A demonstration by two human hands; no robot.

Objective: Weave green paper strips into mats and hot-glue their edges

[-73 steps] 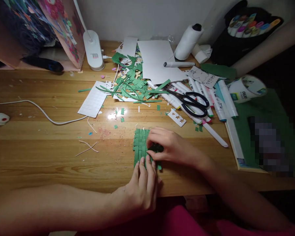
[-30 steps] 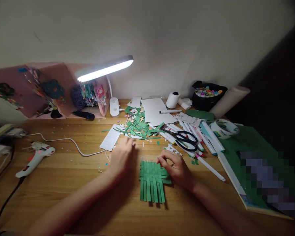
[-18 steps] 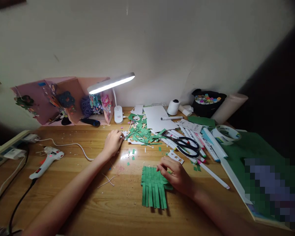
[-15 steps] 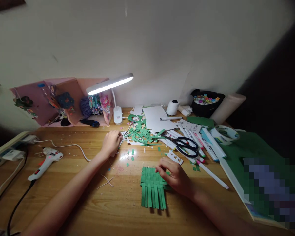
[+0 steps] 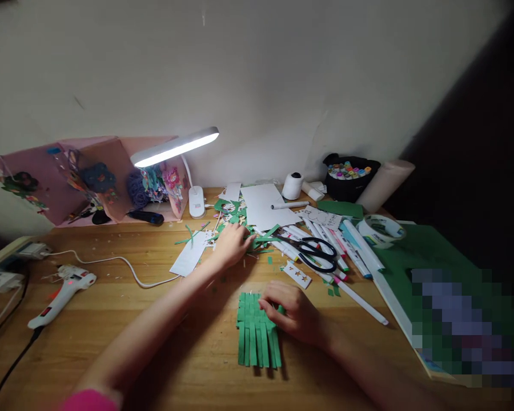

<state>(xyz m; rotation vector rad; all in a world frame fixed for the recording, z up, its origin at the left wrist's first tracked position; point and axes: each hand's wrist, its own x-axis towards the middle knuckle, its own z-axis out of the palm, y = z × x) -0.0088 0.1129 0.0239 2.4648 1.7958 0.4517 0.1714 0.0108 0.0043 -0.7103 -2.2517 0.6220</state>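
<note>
A mat woven from green paper strips [image 5: 257, 331] lies on the wooden desk [image 5: 124, 319] in front of me, its loose ends pointing toward me. My right hand [image 5: 291, 313] rests on the mat's upper right part, fingers curled and pressing it down. My left hand [image 5: 232, 244] reaches forward into the pile of green paper scraps [image 5: 235, 214] beyond the mat. Its fingers are curled over the scraps, and I cannot make out whether they hold a strip.
Black scissors [image 5: 312, 251] lie on several white markers [image 5: 351, 257] to the right. A lit desk lamp [image 5: 175, 149], white paper [image 5: 265, 205], a thread spool [image 5: 292, 185], a tape roll [image 5: 379, 229], a green sheet [image 5: 428, 251] and a glue gun [image 5: 62, 288] with cable surround the work spot.
My left hand left the woven mat, reached to the far left of the scrap pile, then shifted right into the scraps. My right hand stayed on the mat. The view rose.
</note>
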